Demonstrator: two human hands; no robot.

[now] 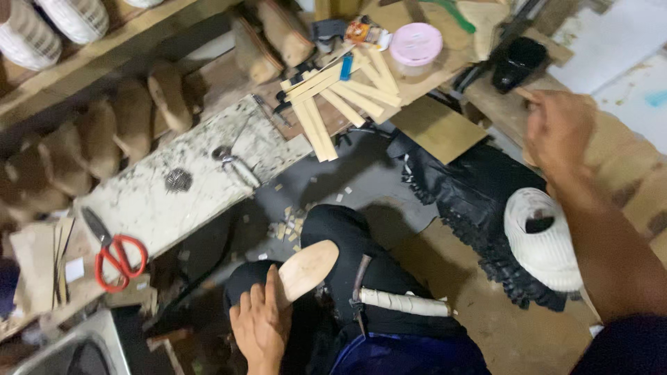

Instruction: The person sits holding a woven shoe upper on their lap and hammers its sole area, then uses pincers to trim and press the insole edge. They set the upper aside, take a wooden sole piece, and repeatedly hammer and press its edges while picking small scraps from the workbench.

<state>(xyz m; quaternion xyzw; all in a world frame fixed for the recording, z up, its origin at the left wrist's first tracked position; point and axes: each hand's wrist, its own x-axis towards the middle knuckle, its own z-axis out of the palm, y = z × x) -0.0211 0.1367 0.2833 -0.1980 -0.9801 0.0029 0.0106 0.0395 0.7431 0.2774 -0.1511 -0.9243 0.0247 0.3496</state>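
Head view, listed near to far as I read it.

1. Left hand (260,326), bottom centre: fingers curled loosely over the heel end of a tan shoe sole (303,271), pinning it flat on the knee. The grip looks light; I judge the sole could slide off the dark trouser cloth if the knee shifts.
2. Tool with a tape-wrapped handle (403,303), lying across the lap just right of the sole. It rests loose and could roll to the floor.
3. White woven shoe upper (542,239), right of centre, sitting on black fringed material (479,201). The right forearm passes just above it; a sweep back could knock it off.
4. Red-handled scissors (114,253), lower left, on the speckled work board (174,187), well apart from both hands.
5. Right hand (556,128), upper right, motion-blurred, reaching toward the bench edge; whether the fingers are closed on anything I cannot tell.
6. Black cup (517,62), just beyond that hand, in the way of the reach; I'd call it the likeliest thing to tip.
7. Pale wooden strips (344,97), top centre, fanned out, with a pink-lidded tub (415,45) behind.
8. Wooden shoe lasts (132,118), upper left, in a row.
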